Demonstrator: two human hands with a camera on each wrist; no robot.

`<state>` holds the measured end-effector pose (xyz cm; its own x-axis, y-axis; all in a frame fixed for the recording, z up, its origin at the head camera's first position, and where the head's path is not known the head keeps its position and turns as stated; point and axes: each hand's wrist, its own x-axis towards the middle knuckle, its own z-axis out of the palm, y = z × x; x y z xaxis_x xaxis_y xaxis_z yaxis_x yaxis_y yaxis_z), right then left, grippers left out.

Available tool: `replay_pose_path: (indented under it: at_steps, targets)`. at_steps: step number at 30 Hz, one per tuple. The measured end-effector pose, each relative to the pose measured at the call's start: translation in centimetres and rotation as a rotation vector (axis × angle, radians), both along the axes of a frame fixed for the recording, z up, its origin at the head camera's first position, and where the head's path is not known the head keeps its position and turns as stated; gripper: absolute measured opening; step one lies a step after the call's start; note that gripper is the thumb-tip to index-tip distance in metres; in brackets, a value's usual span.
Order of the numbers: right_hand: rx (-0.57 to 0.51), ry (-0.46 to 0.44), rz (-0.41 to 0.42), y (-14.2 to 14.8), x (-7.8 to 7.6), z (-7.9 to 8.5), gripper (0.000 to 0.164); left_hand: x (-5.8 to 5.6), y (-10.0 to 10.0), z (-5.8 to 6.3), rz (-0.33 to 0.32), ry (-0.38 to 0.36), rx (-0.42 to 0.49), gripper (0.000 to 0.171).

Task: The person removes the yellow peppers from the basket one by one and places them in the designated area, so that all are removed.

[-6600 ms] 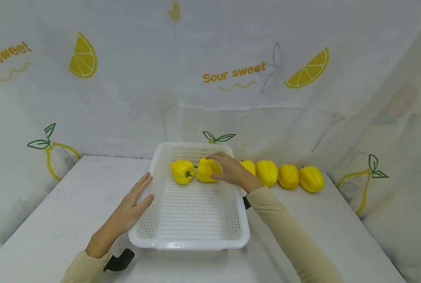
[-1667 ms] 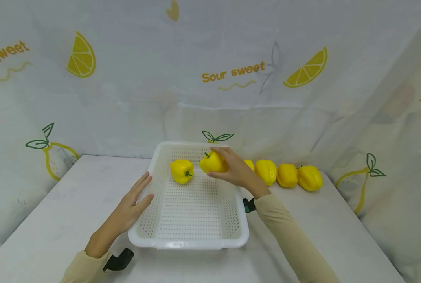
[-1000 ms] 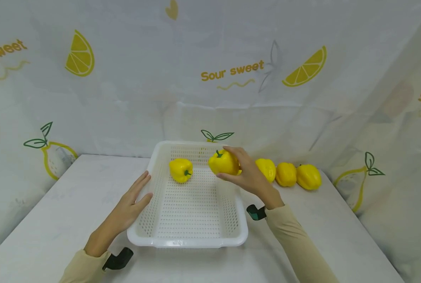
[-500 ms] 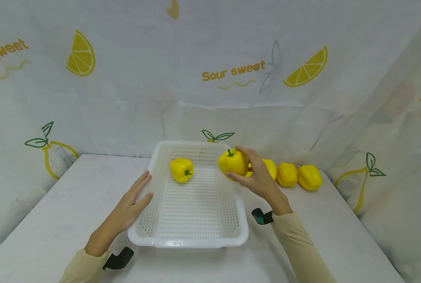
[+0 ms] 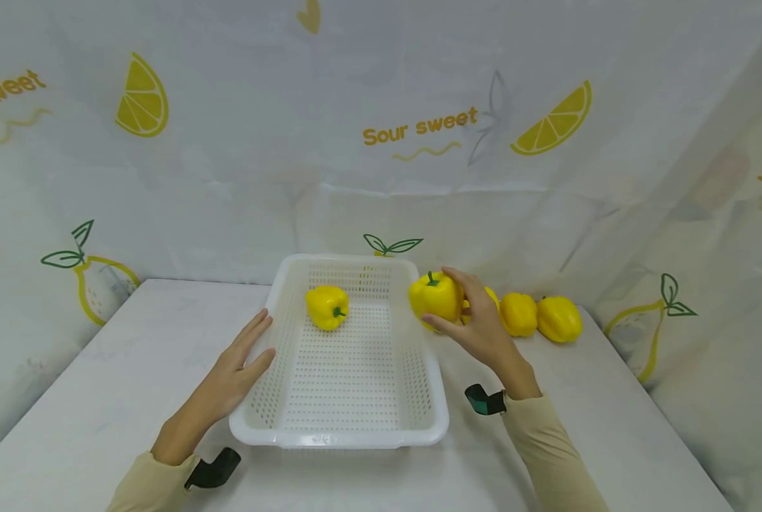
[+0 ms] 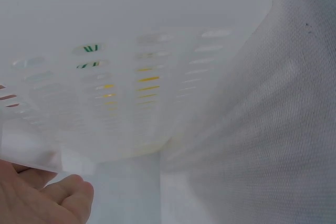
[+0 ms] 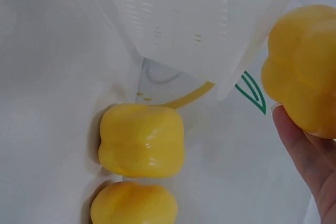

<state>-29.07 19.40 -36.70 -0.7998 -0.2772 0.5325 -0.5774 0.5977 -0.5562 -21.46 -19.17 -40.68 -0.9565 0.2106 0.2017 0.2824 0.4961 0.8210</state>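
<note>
My right hand [image 5: 486, 334] grips a yellow bell pepper [image 5: 435, 297] above the right rim of a white perforated plastic basket [image 5: 339, 438], the green stem pointing up. The right wrist view has the same pepper [image 7: 304, 72] raised beside the basket's outer wall, my fingers below it. Another yellow bell pepper [image 5: 327, 308] lies inside the basket near the back left. Against the basket's left rim rests my left hand [image 5: 230, 373], fingers extended. In the left wrist view, part of that hand [image 6: 47, 198] shows by the basket's slotted wall [image 6: 136, 3].
Right of the basket, more yellow peppers stand in a row along the back of the white table [image 5: 99, 384]; two, a middle one [image 5: 519, 314] and an end one [image 5: 560, 319], show fully, and others are partly hidden behind my right hand. A lemon-print cloth [image 5: 259, 142] hangs behind.
The right hand has lifted the pepper from beside the other one in the basket and carried it right, over the rim. The left hand stays in place.
</note>
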Motion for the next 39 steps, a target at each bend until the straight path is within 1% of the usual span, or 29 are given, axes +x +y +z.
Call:
replay_pose_path:
  at_steps: [7,12,21,25,31,35,39]
  targets:
    - [0.006,-0.017,-0.047,0.6,0.5,-0.3,0.077,0.0,-0.1,-0.1,0.000,0.001,0.002,0.062]
    - [0.032,-0.005,-0.073,1.2,0.9,-0.6,0.078,0.0,0.0,-0.1,-0.002,0.001,0.001,0.062]
    - [0.050,-0.029,-0.096,2.3,1.3,-1.5,0.075,0.0,0.0,-0.2,0.006,0.010,-0.009,0.061]
    - [0.050,-0.060,-0.103,2.6,1.3,-1.8,0.075,0.0,-0.1,-0.1,0.005,0.019,-0.011,0.061]
    - [0.079,-0.122,-0.108,2.9,1.3,-2.0,0.073,0.1,0.0,-0.1,0.002,0.020,-0.013,0.060]
    - [0.096,-0.195,-0.111,3.1,1.3,-2.2,0.073,0.0,0.0,-0.1,0.006,0.015,-0.019,0.061]
    - [0.124,-0.277,-0.130,3.3,1.3,-2.5,0.077,-0.1,0.0,-0.1,0.008,0.011,-0.024,0.061]
